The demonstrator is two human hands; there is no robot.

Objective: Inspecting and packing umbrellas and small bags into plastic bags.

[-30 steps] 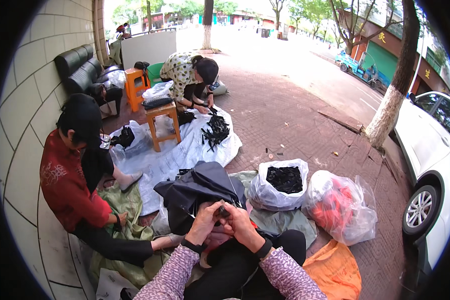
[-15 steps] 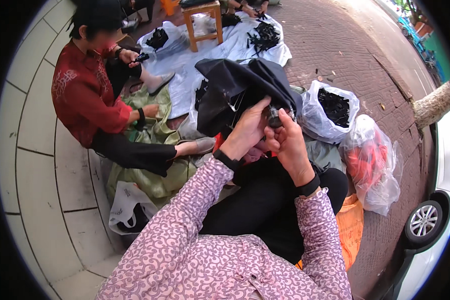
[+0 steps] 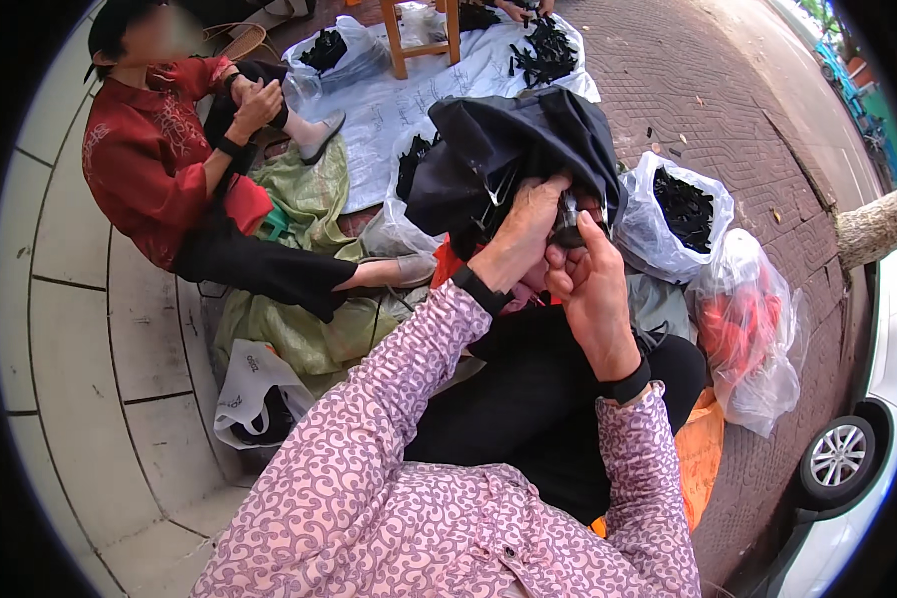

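A black folding umbrella (image 3: pixel 528 135) hangs loosely gathered in front of me, its cloth bunched and some thin metal ribs showing at the left. My left hand (image 3: pixel 523 234) is closed around its inner part, below the cloth, with the fingertips partly hidden. Thumb and fingers of my right hand (image 3: pixel 596 274) pinch the dark, shiny umbrella handle (image 3: pixel 568 235) at the near end. Both hands are close together above my lap.
At the left sits a person in a red top (image 3: pixel 154 164). Plastic bags of black strips (image 3: pixel 683 209) stand beyond the umbrella, near a white sheet (image 3: pixel 374 125) and a wooden stool (image 3: pixel 421 50). A clear bag with red contents (image 3: pixel 743 324) lies right; a white car (image 3: pixel 882 439) is parked.
The view has shifted slightly, and my hands keep their grip on the umbrella. The person in red has brought both hands together by the raised knee; the dark object held earlier no longer shows.
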